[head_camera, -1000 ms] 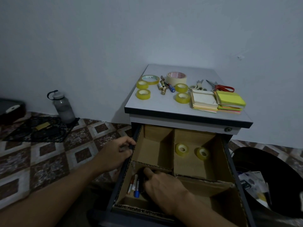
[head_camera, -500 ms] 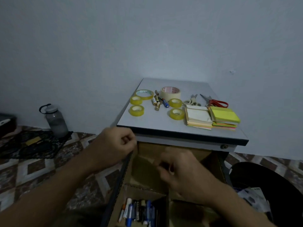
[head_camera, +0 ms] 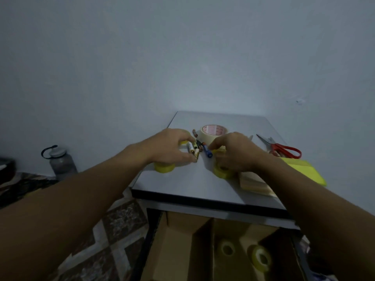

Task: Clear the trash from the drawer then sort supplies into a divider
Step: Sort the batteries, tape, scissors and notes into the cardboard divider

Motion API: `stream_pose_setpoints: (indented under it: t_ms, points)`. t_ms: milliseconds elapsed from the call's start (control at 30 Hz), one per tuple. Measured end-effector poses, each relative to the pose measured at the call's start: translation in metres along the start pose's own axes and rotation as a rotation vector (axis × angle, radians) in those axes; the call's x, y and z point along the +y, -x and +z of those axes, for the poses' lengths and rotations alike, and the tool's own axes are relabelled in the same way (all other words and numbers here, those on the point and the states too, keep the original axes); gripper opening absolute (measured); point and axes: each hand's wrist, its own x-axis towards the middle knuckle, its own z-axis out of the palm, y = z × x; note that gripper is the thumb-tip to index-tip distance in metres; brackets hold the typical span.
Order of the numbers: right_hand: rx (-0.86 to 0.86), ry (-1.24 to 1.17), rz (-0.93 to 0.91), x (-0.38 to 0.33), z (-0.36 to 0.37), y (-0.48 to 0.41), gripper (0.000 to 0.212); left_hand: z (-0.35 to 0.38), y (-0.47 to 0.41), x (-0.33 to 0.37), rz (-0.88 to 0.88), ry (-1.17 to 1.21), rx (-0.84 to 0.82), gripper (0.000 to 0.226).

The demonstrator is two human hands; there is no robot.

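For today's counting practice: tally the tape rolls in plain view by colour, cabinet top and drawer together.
Yellow rolls: 4, two in the divider, one beneath the left hand, one beneath the right hand
Cream roll: 1
Total: 5; a yellow sliver behind the left hand may be another.

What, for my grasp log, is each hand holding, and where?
The left hand pinches small white cylinders by their near ends; whether the right hand holds the blue-tipped one cannot be told.
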Motion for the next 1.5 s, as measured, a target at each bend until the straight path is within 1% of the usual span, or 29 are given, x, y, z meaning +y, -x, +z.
stream_pose_setpoints:
  t_ms: [67, 133, 267, 367, 433, 567, 700, 833, 900, 1000, 1200, 1333, 1400, 1500]
  points:
    - [-0.019, 0.044, -0.011, 0.001, 0.005, -0.012, 0.037, 0.008, -0.013, -0.006, -0.01, -0.037, -0.054, 0.069]
    - [0.001, 0.06, -0.036, 0.0, 0.009, -0.018, 0.036, 0.015, -0.02, -0.01, -0.021, -0.039, -0.082, 0.07]
    - [0.008, 0.135, -0.053, -0.002, 0.013, -0.02, 0.034, 0.022, -0.022, -0.014, 0.02, -0.027, -0.027, 0.063]
    - [0.033, 0.167, -0.072, -0.002, 0.016, -0.019, 0.032, 0.021, -0.019, -0.014, 0.028, -0.067, -0.014, 0.064]
    - [0.031, 0.176, -0.087, -0.004, 0.017, -0.016, 0.031, 0.02, -0.016, -0.012, 0.035, -0.077, -0.009, 0.058]
    - [0.031, 0.116, -0.106, -0.009, 0.014, -0.009, 0.03, 0.017, -0.009, -0.01, 0.068, -0.047, -0.002, 0.046]
    - [0.012, 0.081, -0.082, -0.007, 0.011, -0.008, 0.031, 0.011, -0.008, -0.008, 0.092, -0.041, -0.05, 0.055]
    - [-0.069, 0.017, -0.053, -0.004, 0.007, -0.008, 0.029, 0.006, -0.018, -0.003, 0.104, -0.045, -0.16, 0.066]
    - [-0.064, -0.016, -0.033, -0.003, 0.006, -0.008, 0.028, 0.004, -0.023, 0.0, 0.102, -0.076, -0.219, 0.067]
    - [-0.056, -0.038, -0.015, -0.002, 0.006, -0.01, 0.027, 0.005, -0.031, -0.003, 0.097, -0.129, -0.261, 0.062]
    - [-0.04, -0.058, -0.013, 0.0, 0.008, -0.012, 0.026, 0.008, -0.031, -0.008, 0.107, -0.082, -0.212, 0.06]
    - [0.019, -0.086, -0.042, 0.0, 0.006, -0.009, 0.026, 0.005, -0.023, -0.011, 0.113, -0.054, -0.21, 0.068]
    - [0.004, -0.096, -0.046, 0.0, 0.005, -0.009, 0.027, 0.003, -0.02, -0.01, 0.119, -0.045, -0.207, 0.065]
    - [-0.069, -0.1, -0.052, -0.001, 0.005, -0.011, 0.027, 0.002, -0.016, -0.004, 0.142, -0.013, -0.223, 0.052]
